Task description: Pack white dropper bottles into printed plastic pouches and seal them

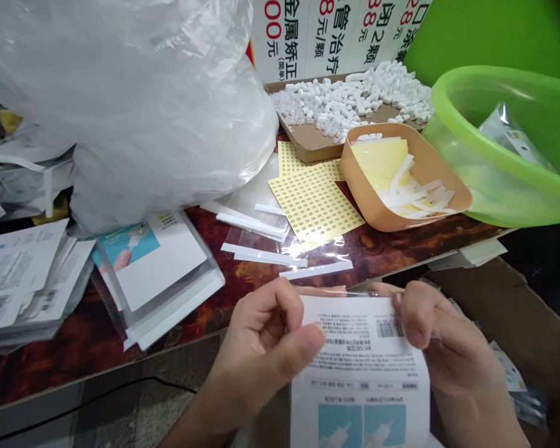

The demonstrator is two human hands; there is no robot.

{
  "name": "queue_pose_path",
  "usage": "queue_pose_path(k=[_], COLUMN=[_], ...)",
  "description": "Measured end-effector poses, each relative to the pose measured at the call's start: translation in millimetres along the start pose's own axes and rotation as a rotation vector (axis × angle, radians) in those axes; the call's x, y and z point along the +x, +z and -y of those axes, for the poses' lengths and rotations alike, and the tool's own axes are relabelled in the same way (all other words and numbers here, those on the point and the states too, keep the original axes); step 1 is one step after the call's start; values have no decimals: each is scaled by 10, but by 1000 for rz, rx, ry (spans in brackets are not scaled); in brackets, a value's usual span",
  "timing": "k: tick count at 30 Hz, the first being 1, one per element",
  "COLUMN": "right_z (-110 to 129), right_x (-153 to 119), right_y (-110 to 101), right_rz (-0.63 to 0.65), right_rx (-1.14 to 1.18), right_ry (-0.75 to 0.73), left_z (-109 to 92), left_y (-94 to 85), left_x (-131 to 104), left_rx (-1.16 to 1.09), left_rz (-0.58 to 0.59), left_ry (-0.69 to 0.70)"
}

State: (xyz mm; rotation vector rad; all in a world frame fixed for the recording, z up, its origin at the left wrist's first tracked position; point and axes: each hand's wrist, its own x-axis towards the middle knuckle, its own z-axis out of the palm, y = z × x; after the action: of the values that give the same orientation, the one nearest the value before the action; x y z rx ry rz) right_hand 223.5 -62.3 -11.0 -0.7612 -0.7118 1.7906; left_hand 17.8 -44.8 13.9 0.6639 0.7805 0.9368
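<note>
A white card [359,348] with printed text, a barcode and two blue pictures is upside down in front of me, with clear plastic showing along its top edge. My left hand [270,348] is closed at its upper left corner, thumb lying over the front. My right hand [441,336] pinches the upper right corner beside the barcode, thumb in front and fingers behind. The card's lower end runs out of view. Just beyond my hands, clear plastic bags with white strips [266,254] lie on the table, partly under yellow dotted sticker sheets [315,202].
Bagged cards [158,274] and stacked cards [23,280] lie at left, below a large plastic sack [168,112]. Behind are a cardboard tray [315,138] of small white caps, an orange bin [368,199] with paper strips, and a green basin [485,180]. A cardboard box [527,305] stands lower right.
</note>
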Motion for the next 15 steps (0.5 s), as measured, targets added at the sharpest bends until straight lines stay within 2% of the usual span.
queue_pose_path(k=[2, 4, 6, 8, 10, 13, 15], right_z=[70, 135, 165, 141, 67, -57, -94], right_x=[25, 39, 37, 34, 58, 157, 223], right_y=[-79, -93, -11, 158, 358, 557, 577], right_rz=[53, -13, -159, -336, -476, -541, -592], right_rx=[-35, -112, -293, -557, -792, -916, -812], right_ry=[0, -72, -222, -400, -526, -529, -463], left_z=[4, 1, -11, -27, -47, -67, -70], left_y=[-15, -46, -65, -56, -30, -11, -30], left_x=[-13, -23, -35, -47, -58, -69, -67], left_rx=[38, 41, 49, 116, 242, 413, 404], left_rz=[33, 22, -59, -131, -192, -278, -285], left_ry=[-33, -40, -38, -24, 65, 215, 218])
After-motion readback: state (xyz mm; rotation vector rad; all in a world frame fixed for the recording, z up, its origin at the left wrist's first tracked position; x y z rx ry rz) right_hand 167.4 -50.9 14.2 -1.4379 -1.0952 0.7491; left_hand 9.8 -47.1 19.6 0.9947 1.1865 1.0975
